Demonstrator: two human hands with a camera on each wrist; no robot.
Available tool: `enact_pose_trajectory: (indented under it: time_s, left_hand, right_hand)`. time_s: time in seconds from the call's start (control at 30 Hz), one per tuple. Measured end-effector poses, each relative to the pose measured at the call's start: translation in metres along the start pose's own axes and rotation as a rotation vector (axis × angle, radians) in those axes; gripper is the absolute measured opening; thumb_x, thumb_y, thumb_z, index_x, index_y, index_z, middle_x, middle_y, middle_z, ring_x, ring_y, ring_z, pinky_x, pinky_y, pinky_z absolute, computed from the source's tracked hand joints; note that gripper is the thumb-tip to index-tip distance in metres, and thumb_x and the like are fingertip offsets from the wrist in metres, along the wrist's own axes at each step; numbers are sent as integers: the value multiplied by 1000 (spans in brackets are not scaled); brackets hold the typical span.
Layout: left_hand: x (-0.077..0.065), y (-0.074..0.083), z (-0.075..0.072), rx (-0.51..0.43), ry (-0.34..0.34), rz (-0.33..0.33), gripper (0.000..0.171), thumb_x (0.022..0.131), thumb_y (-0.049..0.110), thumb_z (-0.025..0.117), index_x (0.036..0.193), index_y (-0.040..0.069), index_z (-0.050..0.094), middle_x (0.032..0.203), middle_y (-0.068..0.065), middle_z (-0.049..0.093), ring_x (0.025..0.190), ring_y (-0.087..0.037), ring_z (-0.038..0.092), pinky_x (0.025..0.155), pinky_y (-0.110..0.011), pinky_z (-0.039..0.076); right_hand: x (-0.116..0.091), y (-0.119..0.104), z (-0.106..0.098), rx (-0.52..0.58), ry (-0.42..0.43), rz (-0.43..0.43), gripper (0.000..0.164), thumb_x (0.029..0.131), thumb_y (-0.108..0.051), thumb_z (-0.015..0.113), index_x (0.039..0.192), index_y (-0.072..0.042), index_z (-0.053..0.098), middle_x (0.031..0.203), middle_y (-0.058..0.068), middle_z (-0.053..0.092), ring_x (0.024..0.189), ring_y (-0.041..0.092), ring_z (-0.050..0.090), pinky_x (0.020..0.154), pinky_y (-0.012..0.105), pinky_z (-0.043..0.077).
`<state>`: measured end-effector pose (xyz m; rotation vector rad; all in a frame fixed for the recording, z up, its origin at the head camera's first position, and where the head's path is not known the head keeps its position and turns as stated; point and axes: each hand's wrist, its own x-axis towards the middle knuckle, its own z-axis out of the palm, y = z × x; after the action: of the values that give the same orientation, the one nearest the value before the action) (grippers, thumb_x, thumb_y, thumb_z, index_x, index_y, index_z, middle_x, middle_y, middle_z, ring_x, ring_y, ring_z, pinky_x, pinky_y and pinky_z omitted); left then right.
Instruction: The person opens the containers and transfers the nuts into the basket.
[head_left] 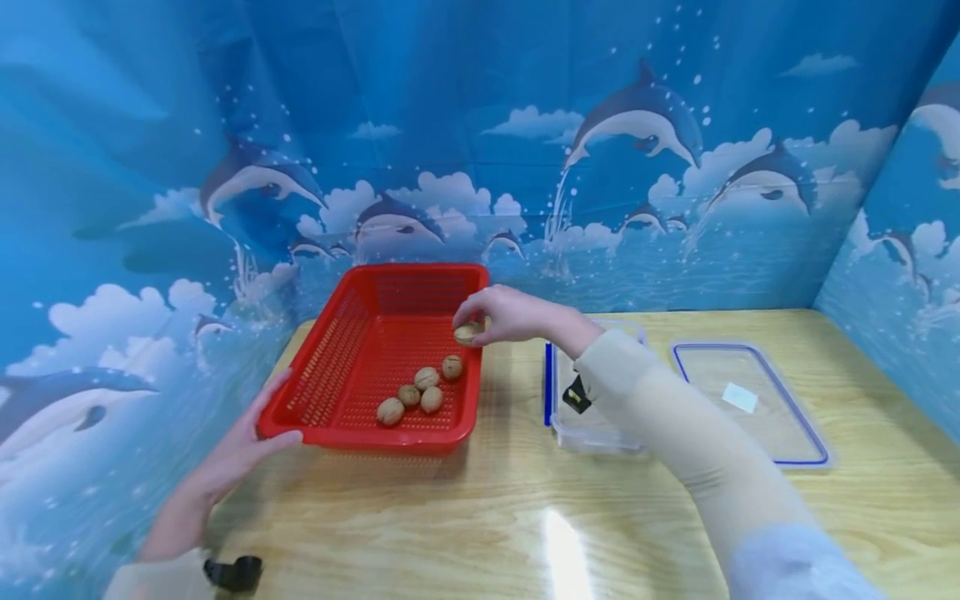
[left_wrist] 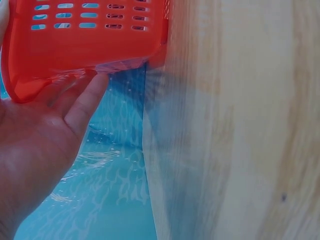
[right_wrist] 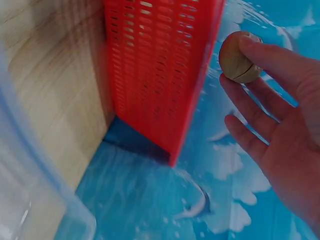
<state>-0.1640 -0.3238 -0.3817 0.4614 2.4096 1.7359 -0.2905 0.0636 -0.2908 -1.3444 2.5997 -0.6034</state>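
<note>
A red plastic basket (head_left: 438, 439) with slotted walls stands on the table, several walnuts (head_left: 427, 378) lying toward its front right. My left hand (head_left: 242, 446) grips the basket's front left corner, thumb over the rim; in the left wrist view its fingers (left_wrist: 89, 102) reach under the rim against the outer wall. With thumb and fingertips, my right hand (head_left: 510, 315) pinches one walnut (right_wrist: 240, 57) at the basket's right rim, raised above those inside. In the right wrist view a seam shows on this walnut, and the other fingers spread loosely.
Right of the basket stands a clear plastic box (head_left: 600, 437) with blue clips, partly hidden by my right forearm. Farther right a clear lid (head_left: 780, 433) with a blue seal and a pale label lies on the wooden table (head_left: 420, 533). Dolphin-printed curtains (head_left: 465, 125) hang behind and at both sides.
</note>
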Motion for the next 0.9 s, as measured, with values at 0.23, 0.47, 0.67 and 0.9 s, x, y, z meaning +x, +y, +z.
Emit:
enact_pose_trajectory:
  time_s: [0.23,0.47,0.67,0.9]
  left_hand:
    - [2,-1,-2,-1,7,-15,78,88,4,56,145,20,6,140,-25,19,109,-11,48,80,-24,46]
    - [-1,-1,0,-15,6,-27,78,88,3,55,145,21,5,141,-23,17,110,-13,48,80,-26,47]
    - [-1,2,0,2,10,0,78,87,2,56,145,19,7,141,-25,18,111,-15,48,82,-23,44]
    - [0,4,2,3,-1,3,78,87,3,56,145,18,7,140,-25,20,112,-19,48,81,-24,45]
  right_hand:
    - [40,5,24,-13,-36,20,26,82,-20,67,107,-18,64,102,-9,60,88,5,51,76,19,43]
    - [67,8,45,-4,-121,104,24,82,-20,67,104,-14,66,96,-8,61,87,7,53,75,21,45]
    - [81,6,53,30,-175,174,23,80,-17,68,102,-12,67,95,-6,60,88,11,52,75,24,45]
    - [85,5,58,27,-200,265,22,80,-14,66,102,-16,65,95,-5,59,86,12,53,73,25,46]
